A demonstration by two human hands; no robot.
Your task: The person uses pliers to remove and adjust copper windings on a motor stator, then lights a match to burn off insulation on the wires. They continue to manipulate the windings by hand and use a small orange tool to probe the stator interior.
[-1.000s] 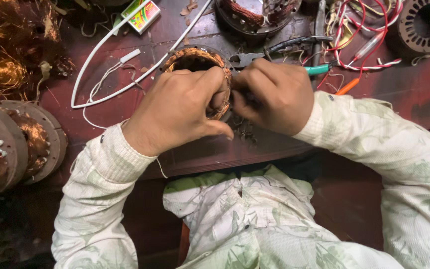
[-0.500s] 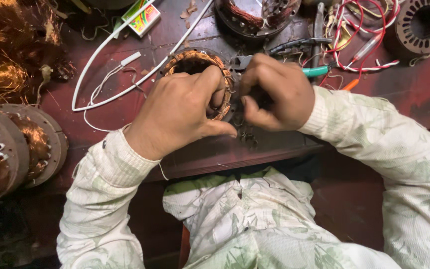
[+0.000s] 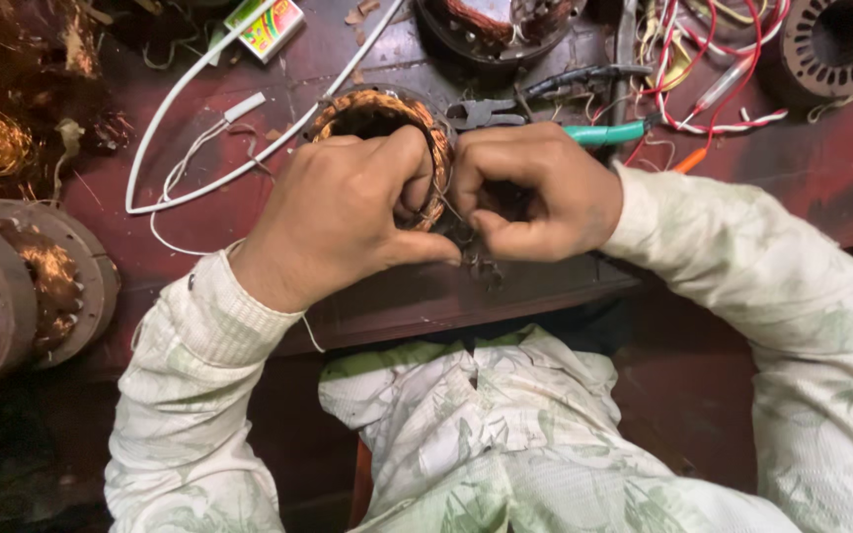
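- Left hand (image 3: 348, 222) at the near edge of the dark red workbench (image 3: 417, 296), clamped over the copper-wound stator ring (image 3: 379, 111), thumb pressing along the bench edge, fingers curled into the ring's bore.
- Right hand (image 3: 535, 188) just beside, knuckles bunched, fingertips pinching thin copper wire ends (image 3: 446, 209) at the ring's right rim; both hands nearly touching.
- Stator ring near the middle of the bench, close to the near edge, mostly covered by the left hand.
- Behind the right hand: pliers (image 3: 535, 99) and a green-handled tool (image 3: 604, 132).
- White cable (image 3: 190, 188) looping toward the far left.
- Near left edge: round motor covers with copper coils (image 3: 41, 276).
- Far right corner: dark stator core (image 3: 841, 39) beside red and white wires (image 3: 703, 69).
- Far edge: small colourful box (image 3: 267, 28).
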